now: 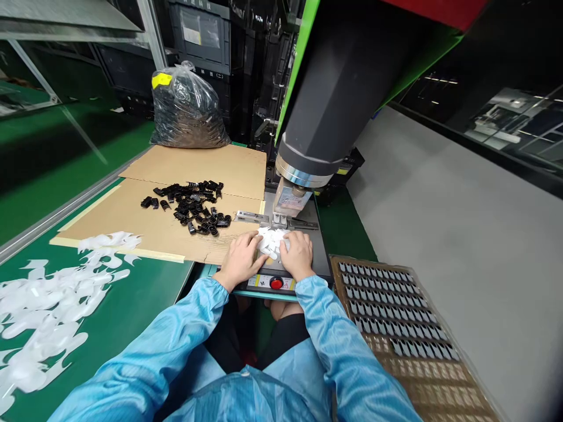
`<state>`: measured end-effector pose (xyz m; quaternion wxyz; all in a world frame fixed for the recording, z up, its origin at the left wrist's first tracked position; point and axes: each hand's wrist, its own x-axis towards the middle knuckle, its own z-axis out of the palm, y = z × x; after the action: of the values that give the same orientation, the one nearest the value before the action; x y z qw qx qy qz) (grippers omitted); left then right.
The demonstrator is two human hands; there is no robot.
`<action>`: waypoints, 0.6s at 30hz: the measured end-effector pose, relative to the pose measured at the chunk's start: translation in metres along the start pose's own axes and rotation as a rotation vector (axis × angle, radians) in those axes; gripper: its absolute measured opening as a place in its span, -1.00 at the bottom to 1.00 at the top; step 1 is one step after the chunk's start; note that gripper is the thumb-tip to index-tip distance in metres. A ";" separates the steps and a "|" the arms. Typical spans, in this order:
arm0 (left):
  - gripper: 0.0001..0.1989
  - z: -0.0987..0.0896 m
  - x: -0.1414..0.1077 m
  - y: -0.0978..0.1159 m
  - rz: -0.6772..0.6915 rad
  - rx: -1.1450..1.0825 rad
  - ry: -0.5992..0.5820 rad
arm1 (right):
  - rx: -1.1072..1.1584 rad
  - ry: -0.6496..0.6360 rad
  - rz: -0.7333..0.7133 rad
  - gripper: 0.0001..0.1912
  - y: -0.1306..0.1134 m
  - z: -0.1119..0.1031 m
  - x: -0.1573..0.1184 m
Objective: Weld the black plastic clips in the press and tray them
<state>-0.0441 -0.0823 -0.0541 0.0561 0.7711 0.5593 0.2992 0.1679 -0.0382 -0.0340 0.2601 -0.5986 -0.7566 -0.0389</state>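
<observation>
A small pile of thin white plastic pieces (271,241) lies on the machine's dark work plate. My left hand (241,258) rests flat at the pile's left side, its fingers stretched forward and the thumb touching the near edge. On the other side my right hand (297,255) lies palm down, fingers slightly bent, with the thumb and fingertips against the pile. Neither hand lifts anything. Just beyond the fingers is a small metal fixture (280,220), under the block-shaped head (291,199) of the press. A red button (276,283) sits on the front panel, between my wrists.
Black curved parts (197,205) are heaped on cardboard (153,225) at left. More white pieces (48,310) spread over the green table. A filled plastic bag (189,111) stands behind. At right, a brown tray (378,346) holds rows of grey parts. The press column (334,88) looms overhead.
</observation>
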 end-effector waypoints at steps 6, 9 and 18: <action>-0.20 0.006 0.007 0.001 -0.042 0.074 -0.056 | 0.127 0.105 0.069 -0.62 0.032 0.014 -0.007; -0.10 0.011 0.012 0.004 -0.071 0.115 -0.113 | 0.202 0.073 0.040 -0.56 0.040 0.025 -0.009; -0.11 0.026 0.023 0.013 -0.079 0.156 -0.224 | 0.242 0.051 -0.038 -0.50 0.022 0.038 -0.013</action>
<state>-0.0148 -0.0605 -0.0608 0.0697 0.7789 0.6012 0.1645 0.1766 -0.0293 -0.0774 0.3486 -0.5474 -0.7601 0.0327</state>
